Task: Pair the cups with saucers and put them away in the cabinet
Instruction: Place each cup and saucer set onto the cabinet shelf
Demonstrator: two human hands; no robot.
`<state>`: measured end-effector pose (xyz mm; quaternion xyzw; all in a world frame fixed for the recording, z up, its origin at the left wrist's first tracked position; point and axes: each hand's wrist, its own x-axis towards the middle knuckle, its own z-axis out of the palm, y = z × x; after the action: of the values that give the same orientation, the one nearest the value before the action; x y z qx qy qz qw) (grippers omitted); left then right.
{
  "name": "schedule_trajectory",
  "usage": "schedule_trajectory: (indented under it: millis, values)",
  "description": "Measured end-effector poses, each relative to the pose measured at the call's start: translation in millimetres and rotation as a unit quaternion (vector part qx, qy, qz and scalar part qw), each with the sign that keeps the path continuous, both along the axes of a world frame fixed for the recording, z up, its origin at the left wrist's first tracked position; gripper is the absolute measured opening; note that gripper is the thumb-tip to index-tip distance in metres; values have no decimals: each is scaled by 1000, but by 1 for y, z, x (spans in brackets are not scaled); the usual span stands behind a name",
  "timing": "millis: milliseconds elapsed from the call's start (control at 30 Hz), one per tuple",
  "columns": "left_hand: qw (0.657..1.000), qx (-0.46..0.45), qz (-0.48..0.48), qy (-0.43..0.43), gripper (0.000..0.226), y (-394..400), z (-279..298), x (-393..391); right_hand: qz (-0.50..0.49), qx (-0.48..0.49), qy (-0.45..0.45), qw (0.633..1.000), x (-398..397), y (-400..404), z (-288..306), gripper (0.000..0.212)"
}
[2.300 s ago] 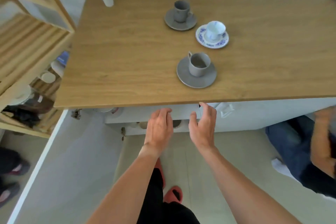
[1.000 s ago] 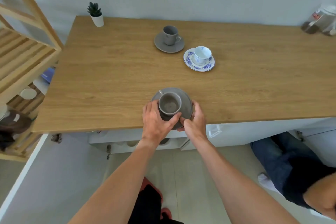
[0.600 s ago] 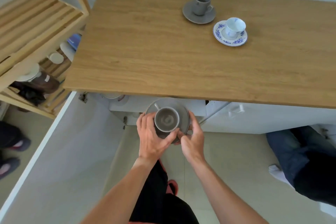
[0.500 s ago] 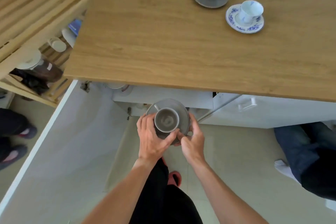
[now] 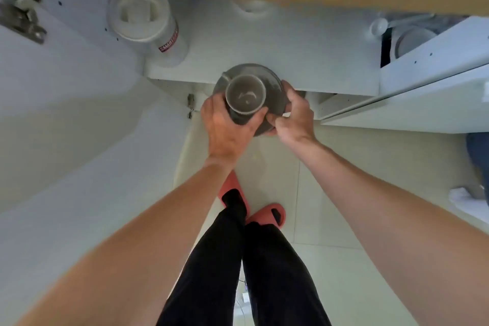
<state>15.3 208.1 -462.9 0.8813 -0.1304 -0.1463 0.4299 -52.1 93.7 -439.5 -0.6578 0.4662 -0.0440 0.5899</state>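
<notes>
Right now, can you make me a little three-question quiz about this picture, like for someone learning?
1. True or false: the grey cup stands on the grey saucer.
2. Which hands hold the pair? A) left only B) right only C) both
3. Fill in: the white container lies on the cabinet ____.

Key:
1. True.
2. C: the left hand grips cup and saucer, the right hand grips the saucer's rim.
3. Shelf.
</notes>
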Motion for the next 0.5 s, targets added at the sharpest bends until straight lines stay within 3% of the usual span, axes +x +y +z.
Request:
schedule_trajectory:
  millis: [200,500]
  values:
    - [1000,-7,22,-5,81,-29,-47,45,7,-14,48,999,51,-25,-48,51]
    - [1000,-6,-11,-1,85,-41,-58,89,-17,-33,83,996,87,-30,-52,45]
